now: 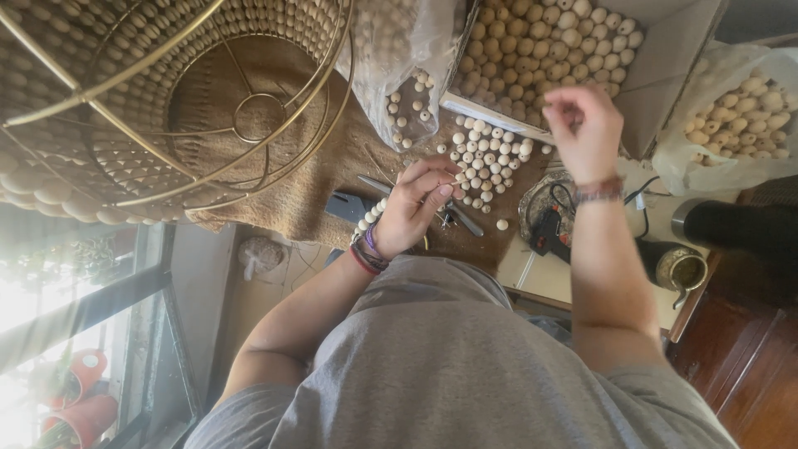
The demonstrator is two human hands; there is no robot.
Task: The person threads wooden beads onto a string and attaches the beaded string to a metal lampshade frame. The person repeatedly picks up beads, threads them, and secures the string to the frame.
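My left hand (pixel 416 204) is pinched shut on a short strand of pale wooden beads (pixel 370 218) that trails back along my wrist, low over a brown woven mat (pixel 307 179). My right hand (pixel 586 133) is raised higher, to the right, with its fingertips pinched together; what they hold is too thin to make out. Between and beyond the hands lies a scatter of loose wooden beads (pixel 486 158).
A gold wire lampshade frame (pixel 166 108) lined with beads fills the upper left. A cardboard box of beads (pixel 549 50) and plastic bags of beads (pixel 740 116) stand behind. Metal hand tools (pixel 453 212), a black corded tool (pixel 549 229), a metal cup (pixel 682 268) and a dark flask (pixel 731 224) lie nearby.
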